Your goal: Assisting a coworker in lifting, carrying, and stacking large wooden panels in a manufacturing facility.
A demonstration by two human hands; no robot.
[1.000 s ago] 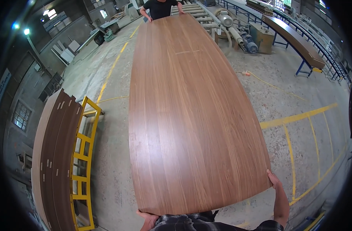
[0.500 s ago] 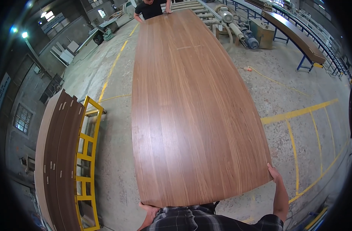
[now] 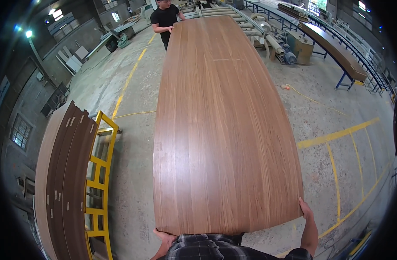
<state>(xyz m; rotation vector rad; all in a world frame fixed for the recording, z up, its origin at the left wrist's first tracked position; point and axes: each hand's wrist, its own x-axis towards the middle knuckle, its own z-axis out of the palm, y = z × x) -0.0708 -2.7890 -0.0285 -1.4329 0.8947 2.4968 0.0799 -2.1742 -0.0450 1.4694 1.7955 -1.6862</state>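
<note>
We hold a long brown wooden panel [image 3: 224, 130] flat above the concrete floor [image 3: 337, 108], and we take this panel as our landmark. Our right hand [image 3: 306, 211] grips the near right corner of the panel, with the fingers closed over its edge. Our left hand [image 3: 165, 238] is at the near left corner, under the near edge; only part of it shows, so we cannot tell how its fingers close, but it touches the panel. At the far end of the panel another person [image 3: 165, 19] in a black shirt stands and holds that end with one hand [image 3: 170, 29].

To the left of the panel, well apart from it, a yellow metal rack [image 3: 98, 182] stands on the floor, and a stack of brown boards [image 3: 62, 186] leans against its left side. To the right of the panel, yellow lines [image 3: 337, 134] are painted on the floor. Beyond the far right corner there is a roller conveyor [image 3: 259, 30], and further right a long bench with blue legs [image 3: 333, 47].
</note>
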